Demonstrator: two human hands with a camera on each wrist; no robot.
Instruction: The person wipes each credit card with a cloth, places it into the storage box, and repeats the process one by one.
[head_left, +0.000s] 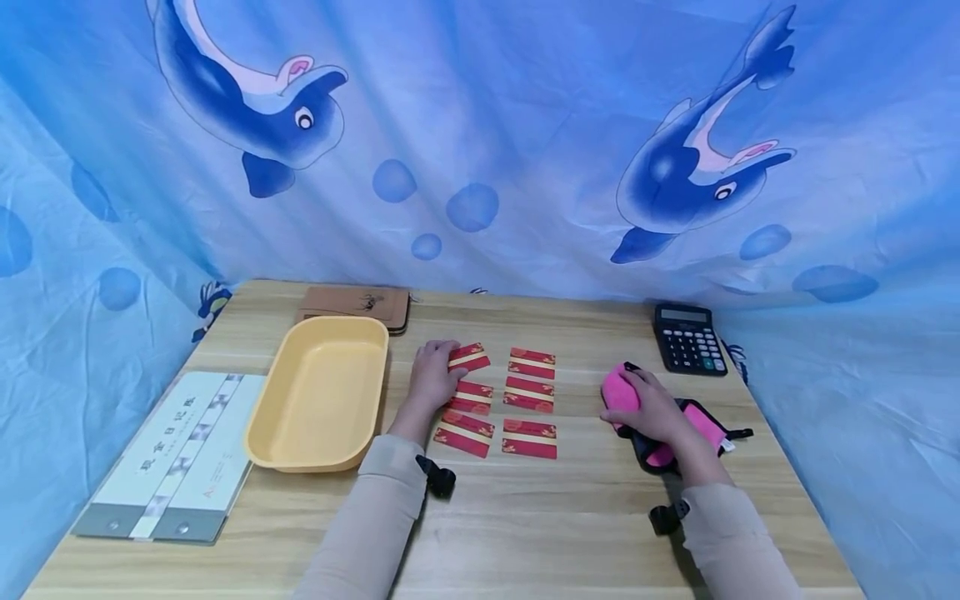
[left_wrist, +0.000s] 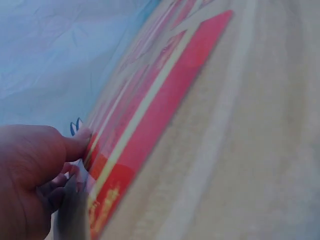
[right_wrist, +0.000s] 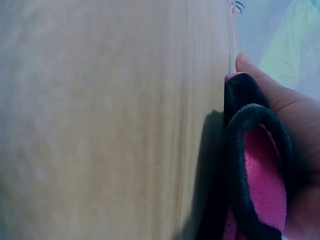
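Observation:
My left hand (head_left: 432,382) is at the far end of the left column of cards and pinches a red card (head_left: 468,357) with a pale gold stripe, thumb at its near edge. This card sits slightly askew. In the left wrist view, the thumb and fingers of the left hand (left_wrist: 30,170) meet at the ends of the cards (left_wrist: 145,115). On the right, my right hand (head_left: 651,406) grips a pink, pouch-like fabric thing with black trim (head_left: 621,392); part lies under the palm. The right wrist view shows its folded black edge and fuzzy pink inside (right_wrist: 265,180).
More red cards (head_left: 529,394) lie in two columns mid-table. Left of them stand a yellow plastic tray (head_left: 318,400), a brown wallet-like case (head_left: 356,304) and a pale ledger book (head_left: 176,450). A black calculator (head_left: 690,340) lies at the far right. A dolphin curtain (head_left: 540,150) hangs behind.

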